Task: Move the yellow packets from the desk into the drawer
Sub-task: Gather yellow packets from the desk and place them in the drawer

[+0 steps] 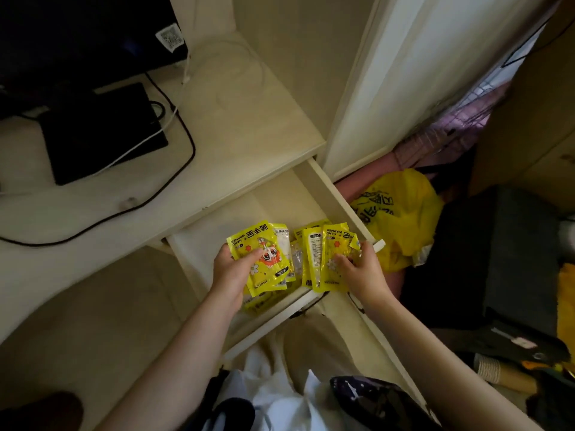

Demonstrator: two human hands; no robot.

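Note:
The pale wooden drawer [249,209] stands pulled open under the desk [236,126]. Both my hands are over its front part. My left hand [231,270] grips a fan of yellow hand-warmer packets [264,244], cartoon face up. My right hand [361,269] holds a second bunch of yellow packets [329,247] by their right side. More yellow packets [264,301] lie in the drawer beneath, against its front wall. No yellow packets show on the desk top.
A black monitor [77,29], its flat black base [102,132] and looping black and white cables [174,169] occupy the desk's left. A yellow plastic bag [401,213] lies on the floor right of the drawer, beside a white wardrobe panel [404,73].

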